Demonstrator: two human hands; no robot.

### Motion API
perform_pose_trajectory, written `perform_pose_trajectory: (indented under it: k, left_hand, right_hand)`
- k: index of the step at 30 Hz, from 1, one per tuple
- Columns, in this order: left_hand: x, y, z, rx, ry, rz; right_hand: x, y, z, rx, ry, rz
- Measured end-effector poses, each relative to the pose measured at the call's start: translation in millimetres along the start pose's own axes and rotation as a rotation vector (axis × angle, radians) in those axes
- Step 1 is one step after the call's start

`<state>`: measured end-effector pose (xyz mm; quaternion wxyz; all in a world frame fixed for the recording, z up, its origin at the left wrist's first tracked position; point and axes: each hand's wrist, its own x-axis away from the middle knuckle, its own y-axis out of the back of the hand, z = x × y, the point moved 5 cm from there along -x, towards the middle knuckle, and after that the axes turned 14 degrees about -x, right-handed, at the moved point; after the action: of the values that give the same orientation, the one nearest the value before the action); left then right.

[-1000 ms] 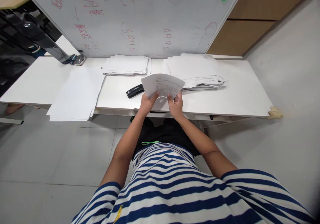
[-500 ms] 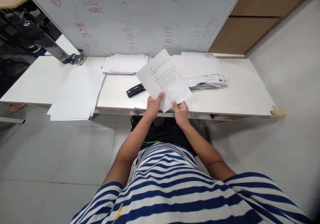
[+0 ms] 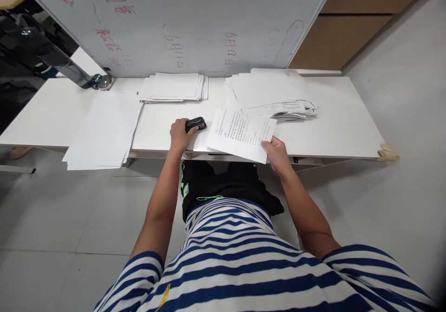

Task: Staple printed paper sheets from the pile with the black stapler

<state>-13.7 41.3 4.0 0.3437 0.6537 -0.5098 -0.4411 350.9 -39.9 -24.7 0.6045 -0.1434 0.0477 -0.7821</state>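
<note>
Left hand (image 3: 179, 134) on the stapler (image 3: 196, 123), paper (image 3: 237, 133) in the right hand (image 3: 277, 155) alone

Half a second ago I saw both hands on the paper, thumbs on its near edges. Now the left hand has let go and moved out to the side, where it is closed over the near end of the black stapler, which rests on the worktop (image 3: 344, 135). Before, the paper covered part of the stapler; now its far end shows, pointing away from the left hand's thumb.

The right hand pinches the paper by its near right corner, thumb on top. The paper has swung round since then and sits lower, printed side up, its body reaching from the right hand toward the left, between the two. Its near edge hangs past the worktop's front; whether the rest touches the surface I can't tell.

Beyond the right hand, a pile (image 3: 272, 86) of papers lies as it did, with a printed bundle (image 3: 296, 110) at its near side, just past the paper. Beyond the left hand is the white stack (image 3: 170, 87), also unchanged. Farther out on the left hand's side, loose sheets (image 3: 104, 126) overhang the front edge, and a bottle (image 3: 52, 56) leans past them.
</note>
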Motion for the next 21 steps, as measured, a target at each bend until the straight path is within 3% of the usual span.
perform_pose_trajectory:
  k: [4, 10, 21]
  left_hand:
    - [6.7, -0.4, -5.4, 0.010, -0.130, 0.035]
    - [13.9, 2.1, -9.8, 0.031, -0.200, 0.075]
    - [11.5, 4.8, -12.0, 0.020, -0.221, 0.109]
  right_hand:
    - [-5.6, -5.9, 3.2, 0.023, -0.048, 0.039]
    - [-13.2, -18.4, 7.3, 0.073, -0.106, 0.080]
    - [-34.3, -65.0, -3.6, 0.112, -0.138, 0.379]
